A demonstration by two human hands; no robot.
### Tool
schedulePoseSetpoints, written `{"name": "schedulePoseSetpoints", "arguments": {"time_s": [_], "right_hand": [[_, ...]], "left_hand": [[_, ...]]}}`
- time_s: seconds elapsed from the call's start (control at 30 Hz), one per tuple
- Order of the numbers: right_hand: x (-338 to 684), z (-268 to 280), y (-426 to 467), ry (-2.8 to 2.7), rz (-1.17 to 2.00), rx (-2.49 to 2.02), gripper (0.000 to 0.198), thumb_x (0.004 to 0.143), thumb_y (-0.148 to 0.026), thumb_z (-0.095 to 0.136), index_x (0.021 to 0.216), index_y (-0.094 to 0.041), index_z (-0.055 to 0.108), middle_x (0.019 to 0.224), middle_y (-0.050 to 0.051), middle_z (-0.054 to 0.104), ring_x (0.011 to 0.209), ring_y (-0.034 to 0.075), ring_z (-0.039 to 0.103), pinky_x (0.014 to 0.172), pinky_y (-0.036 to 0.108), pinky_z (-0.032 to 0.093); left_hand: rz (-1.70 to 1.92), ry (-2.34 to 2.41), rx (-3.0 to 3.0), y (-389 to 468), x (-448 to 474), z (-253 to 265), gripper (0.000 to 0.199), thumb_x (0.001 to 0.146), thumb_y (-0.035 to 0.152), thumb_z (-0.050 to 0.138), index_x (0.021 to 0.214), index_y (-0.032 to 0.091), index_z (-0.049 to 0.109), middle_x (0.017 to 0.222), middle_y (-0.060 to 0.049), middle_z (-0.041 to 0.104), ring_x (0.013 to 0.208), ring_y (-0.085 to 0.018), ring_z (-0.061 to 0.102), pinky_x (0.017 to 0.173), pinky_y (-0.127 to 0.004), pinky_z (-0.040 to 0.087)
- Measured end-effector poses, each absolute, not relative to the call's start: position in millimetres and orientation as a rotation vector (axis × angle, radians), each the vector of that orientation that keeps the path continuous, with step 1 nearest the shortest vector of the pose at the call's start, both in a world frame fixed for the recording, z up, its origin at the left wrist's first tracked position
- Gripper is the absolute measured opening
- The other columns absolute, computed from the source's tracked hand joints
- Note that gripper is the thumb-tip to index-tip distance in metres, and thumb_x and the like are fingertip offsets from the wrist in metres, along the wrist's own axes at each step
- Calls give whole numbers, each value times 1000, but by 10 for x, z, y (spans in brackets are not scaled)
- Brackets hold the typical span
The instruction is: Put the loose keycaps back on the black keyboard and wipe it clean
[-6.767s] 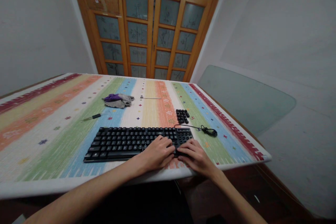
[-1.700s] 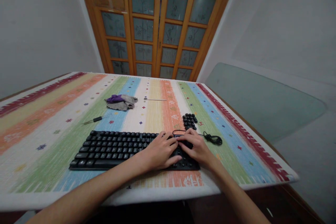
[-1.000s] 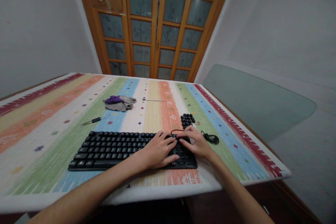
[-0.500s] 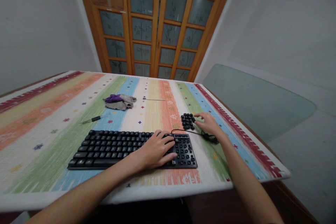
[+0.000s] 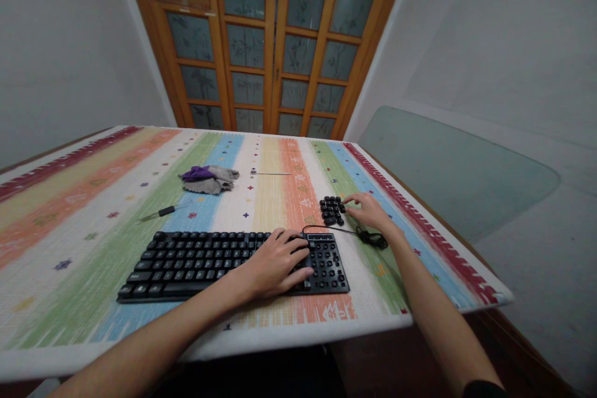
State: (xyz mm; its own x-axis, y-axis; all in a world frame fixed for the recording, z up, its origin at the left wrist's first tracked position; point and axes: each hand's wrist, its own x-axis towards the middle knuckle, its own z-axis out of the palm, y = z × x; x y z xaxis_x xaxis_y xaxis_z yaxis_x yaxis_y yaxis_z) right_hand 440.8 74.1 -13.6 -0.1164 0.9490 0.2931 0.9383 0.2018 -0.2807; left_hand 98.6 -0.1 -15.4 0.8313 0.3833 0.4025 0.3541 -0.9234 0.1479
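Observation:
A black keyboard lies near the table's front edge. The number pad on its right end has its keycaps off, with the switches showing. My left hand rests over the keyboard just left of that bare pad, fingers spread, hiding some keys beneath it. Behind the pad, loose black keycaps sit together in a small cluster. At the cluster's right edge is my right hand, its thumb and index fingertip slightly apart at the outer keycaps; I see no keycap lifted between them.
A bundled black cable lies right of the keycaps. Farther back are a grey and purple cloth and a thin metal rod. A black-handled wire tool lies to the left. Striped cloth covers the table.
My right thumb and index finger have come a little closer together at the keycaps' edge. My left hand stays on the keyboard. The camera view has shifted slightly.

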Motion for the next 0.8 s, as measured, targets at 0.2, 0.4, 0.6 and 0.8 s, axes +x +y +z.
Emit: {"name": "schedulePoseSetpoints", "arguments": {"time_s": [0.2, 0.4, 0.6, 0.8], "right_hand": [[4315, -36, 887, -2093, 36, -1772, 23, 84, -21, 60, 97, -17, 79, 95, 8, 78, 88, 24, 66, 87, 35, 48], [4132, -29, 1087, -2165, 56, -1763, 23, 87, -20, 60, 97, -18, 81, 93, 7, 79, 93, 24, 66, 91, 34, 46], [4055, -57, 1211, -2213, 82, -1806, 22, 84, -14, 62, 90, -19, 83, 88, 6, 80, 91, 24, 67, 89, 32, 47], [4047, -63, 1254, -2200, 79, -1820, 21, 82, -12, 65, 90, -18, 83, 84, 7, 79, 91, 23, 68, 88, 30, 47]], "left_hand": [[691, 566, 2946, 12, 988, -170, 35, 104, 42, 49, 120, 16, 65, 127, -10, 67, 125, -30, 52, 106, -49, 40], [717, 562, 2941, 13, 984, -183, 34, 105, 43, 48, 118, 17, 66, 127, -10, 68, 126, -30, 52, 106, -48, 41], [701, 568, 2954, -2, 983, -160, 35, 105, 44, 47, 116, 16, 66, 124, -10, 69, 123, -30, 54, 106, -48, 41], [713, 567, 2954, -8, 983, -148, 35, 105, 44, 47, 116, 16, 66, 124, -10, 69, 124, -29, 54, 106, -47, 40]]}}
